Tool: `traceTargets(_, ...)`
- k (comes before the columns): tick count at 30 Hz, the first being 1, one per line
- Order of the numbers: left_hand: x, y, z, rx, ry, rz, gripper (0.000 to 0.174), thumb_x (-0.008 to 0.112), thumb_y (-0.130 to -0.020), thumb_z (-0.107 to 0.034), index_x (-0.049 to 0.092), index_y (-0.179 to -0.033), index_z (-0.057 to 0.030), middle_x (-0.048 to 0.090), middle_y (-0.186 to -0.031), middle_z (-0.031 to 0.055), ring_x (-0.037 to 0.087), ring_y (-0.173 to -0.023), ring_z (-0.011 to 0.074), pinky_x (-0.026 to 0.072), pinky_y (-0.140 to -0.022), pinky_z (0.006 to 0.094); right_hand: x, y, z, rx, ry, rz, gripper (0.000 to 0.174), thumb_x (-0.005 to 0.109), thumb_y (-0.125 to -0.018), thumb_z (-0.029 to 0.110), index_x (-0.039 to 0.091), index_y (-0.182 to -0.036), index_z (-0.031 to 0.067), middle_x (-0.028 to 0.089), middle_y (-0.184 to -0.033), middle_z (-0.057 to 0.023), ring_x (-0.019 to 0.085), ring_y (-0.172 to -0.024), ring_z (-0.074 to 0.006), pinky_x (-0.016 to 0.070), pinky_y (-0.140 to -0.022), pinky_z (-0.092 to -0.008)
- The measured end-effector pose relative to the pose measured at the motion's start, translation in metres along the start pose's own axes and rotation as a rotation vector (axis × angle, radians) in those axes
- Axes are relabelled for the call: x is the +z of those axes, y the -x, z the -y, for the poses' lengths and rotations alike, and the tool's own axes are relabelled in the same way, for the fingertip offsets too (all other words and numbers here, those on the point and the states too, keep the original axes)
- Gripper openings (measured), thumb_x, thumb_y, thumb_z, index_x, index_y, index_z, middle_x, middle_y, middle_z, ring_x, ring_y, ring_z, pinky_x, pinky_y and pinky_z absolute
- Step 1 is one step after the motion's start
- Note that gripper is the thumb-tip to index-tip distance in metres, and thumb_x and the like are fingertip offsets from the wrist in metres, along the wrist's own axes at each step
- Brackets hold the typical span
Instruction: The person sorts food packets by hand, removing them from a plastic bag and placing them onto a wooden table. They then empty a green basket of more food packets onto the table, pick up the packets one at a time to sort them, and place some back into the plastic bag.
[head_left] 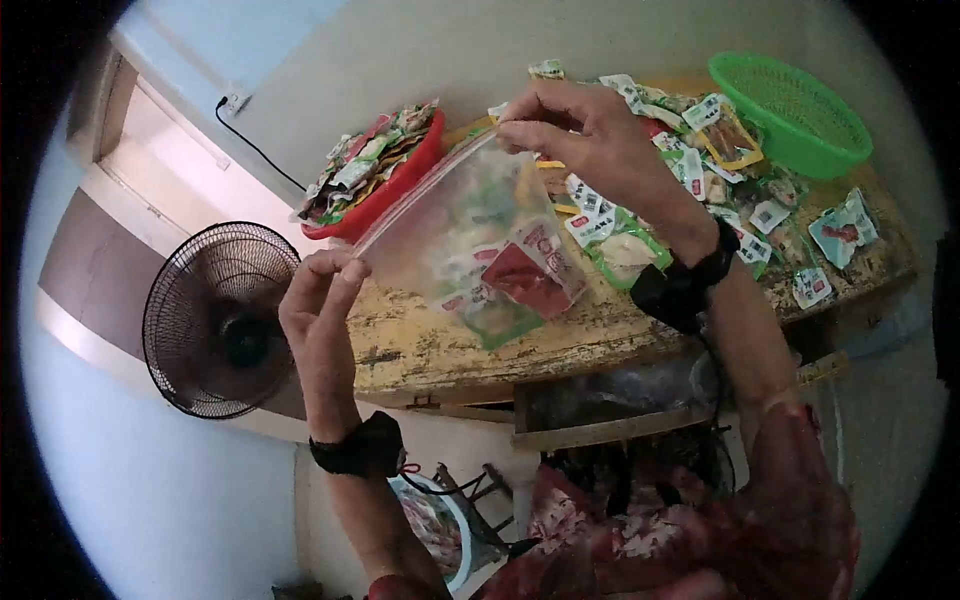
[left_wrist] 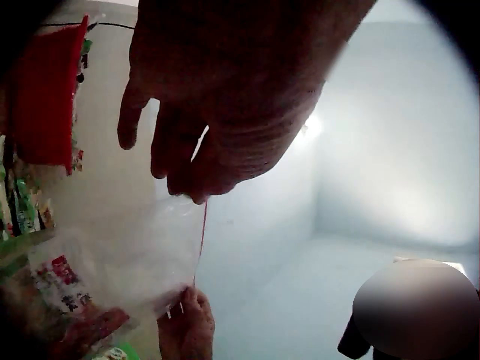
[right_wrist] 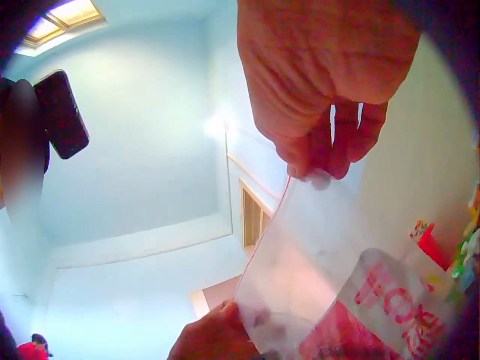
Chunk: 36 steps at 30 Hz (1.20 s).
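Observation:
A clear zip-top bag hangs between both hands, its zip edge stretched in a slanting line. My left hand pinches one end of that edge between thumb and finger. At the other, higher end, my right hand pinches the corner. Several small snack packets, one with a red panel, lie inside the lower part of the bag. In the right wrist view, the bag shows large red lettering on a packet inside. The left wrist view has the left hand above the bag's edge.
Snack packets cover the right of the worn yellow table. A red basin heaped with packets stands at the back left, a green basket at the back right. A black fan is left of the table; a drawer juts out below.

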<state>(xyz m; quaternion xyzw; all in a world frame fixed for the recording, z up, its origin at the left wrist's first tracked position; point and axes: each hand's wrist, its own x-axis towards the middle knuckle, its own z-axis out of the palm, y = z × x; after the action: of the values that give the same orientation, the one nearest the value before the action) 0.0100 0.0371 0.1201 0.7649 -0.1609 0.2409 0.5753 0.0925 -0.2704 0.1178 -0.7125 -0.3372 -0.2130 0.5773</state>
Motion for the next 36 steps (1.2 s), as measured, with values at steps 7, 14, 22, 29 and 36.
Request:
traceTargets(7,0.035,0.027,0.05,-0.172,0.259,0.211,0.098,0.085,-0.072,-0.021,0.033,-0.153,-0.0043,0.051,-0.143,0.0139,0.051,-0.13,0.0242,0.0447,-0.102,0.0384,-0.001,-0.003,-0.011,-0.022,-0.063,0.02,0.017,0.065,-0.099,0.018,0.069,-0.102,0.0016,0.068,-0.09,0.0011,0.064,-0.088,-0.0065,0.0516,-0.081,-0.0243)
traceTargets(14,0.075,0.046,0.089,-0.405,0.162,0.241,0.06,0.084,-0.076,-0.011,0.058,-0.129,0.0011,0.071,-0.104,0.0098,0.068,-0.087,0.017,0.053,-0.073,0.0311,-0.006,-0.005,-0.029,-0.022,-0.131,-0.028,0.02,0.065,-0.098,0.021,0.07,-0.098,0.0018,0.067,-0.085,0.0015,0.06,-0.081,-0.0051,0.0499,-0.076,-0.0246)
traceTargets(22,0.089,0.07,0.054,-0.208,-0.129,-0.071,0.039,0.077,-0.083,-0.01,0.061,-0.117,0.0012,0.068,-0.106,0.0064,0.066,-0.09,0.0142,0.0542,-0.082,0.0301,-0.008,-0.005,-0.051,0.11,-0.129,-0.08,0.021,0.063,-0.1,0.022,0.068,-0.097,0.0019,0.065,-0.087,0.0024,0.058,-0.081,-0.0058,0.0487,-0.078,-0.0252)
traceTargets(29,0.086,0.075,0.053,-0.348,0.301,-0.143,0.038,0.074,-0.087,-0.01,0.06,-0.12,0.0003,0.067,-0.108,0.0069,0.066,-0.09,0.0154,0.056,-0.08,0.0306,-0.004,-0.007,-0.074,0.2,-0.078,-0.023,0.02,0.063,-0.1,0.019,0.066,-0.091,0.0005,0.066,-0.087,-0.0007,0.059,-0.079,-0.0063,0.0499,-0.072,-0.0245)
traceTargets(36,0.076,0.067,0.045,-0.279,0.382,-0.211,0.04,0.073,-0.087,-0.011,0.059,-0.122,0.0014,0.067,-0.11,0.0074,0.066,-0.091,0.0153,0.0559,-0.08,0.0308,0.008,-0.005,-0.046,0.421,-0.164,0.164,0.07,0.079,-0.087,0.042,0.05,-0.134,-0.0007,0.072,-0.104,-0.0124,0.069,-0.093,-0.0152,0.055,-0.079,-0.0275)
